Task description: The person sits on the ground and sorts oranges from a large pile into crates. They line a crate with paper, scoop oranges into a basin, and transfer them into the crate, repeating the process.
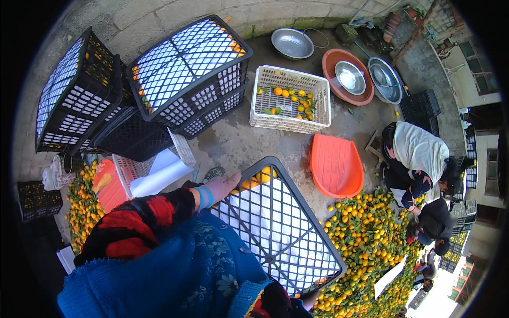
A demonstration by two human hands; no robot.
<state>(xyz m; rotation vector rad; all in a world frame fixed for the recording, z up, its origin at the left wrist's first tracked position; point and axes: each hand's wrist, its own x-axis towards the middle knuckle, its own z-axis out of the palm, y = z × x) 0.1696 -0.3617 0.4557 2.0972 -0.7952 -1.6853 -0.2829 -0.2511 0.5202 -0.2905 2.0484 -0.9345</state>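
A black plastic crate with a lattice lid is held against my body, tilted in view. White paper shows under the lid, with oranges at its corners. My left hand, in a pinkish glove with a blue band at the wrist, grips the crate's upper left rim. My right hand is at the crate's lower edge, mostly hidden by the crate and my sleeve. Right of the crate, a big heap of small oranges with green leaves covers the ground.
Lidded black crates stand stacked by the wall. A white crate holds a few oranges. An orange-red plastic scoop lies near the heap. Metal basins stand behind. Several people, one in a pale vest, bend beside the heap.
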